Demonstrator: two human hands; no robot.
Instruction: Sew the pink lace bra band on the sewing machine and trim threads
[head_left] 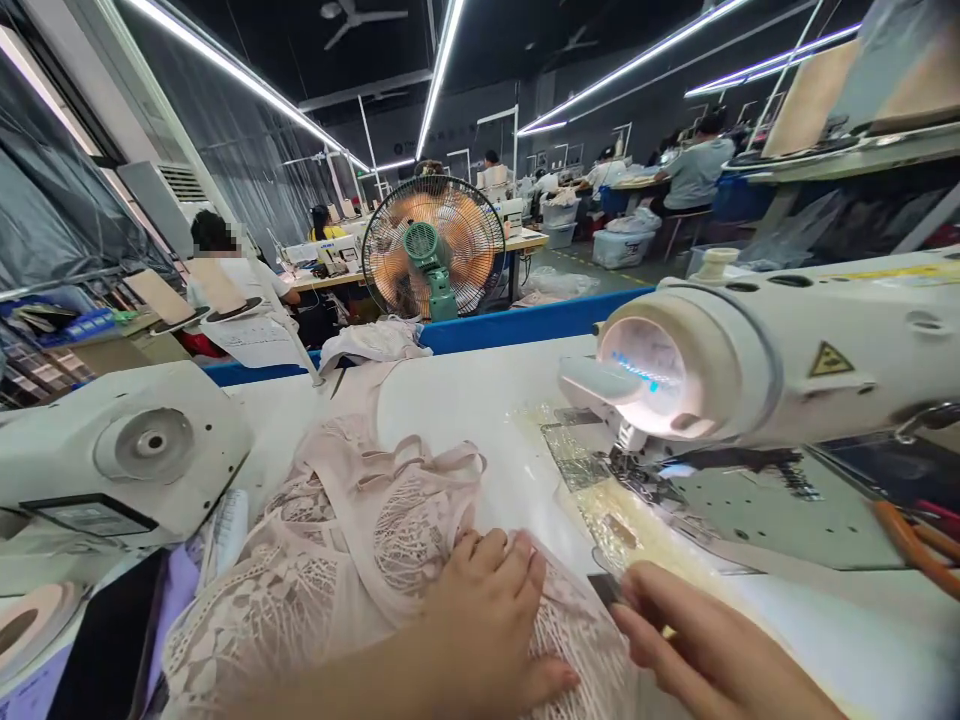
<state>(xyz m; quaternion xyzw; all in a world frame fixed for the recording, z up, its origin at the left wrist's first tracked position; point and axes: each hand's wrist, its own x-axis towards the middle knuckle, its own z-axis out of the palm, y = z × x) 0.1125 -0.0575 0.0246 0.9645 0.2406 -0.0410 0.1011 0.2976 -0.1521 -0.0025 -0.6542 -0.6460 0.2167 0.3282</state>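
A pale pink lace bra (405,540) with thin straps lies bunched across the white table in front of me. My left hand (487,605) rests palm down on its lace, thumb stretched out and fingers lying over the cloth. Just to the right, my right hand (697,640) is closed in a pinch at the bra's right edge. Between its fingertips is a small dark metal tool (602,588), mostly hidden, so its exact kind is unclear. The sewing machine head (690,360), lamp lit, stands beyond my right hand, its needle area (626,450) apart from the cloth.
At left are another machine's end (154,445), a black phone (112,640) and a tape roll (34,625). Orange-handled scissors (911,540) lie at right. A blue edge trough (525,318) borders the table; behind it stand a large fan (433,245) and people at other machines.
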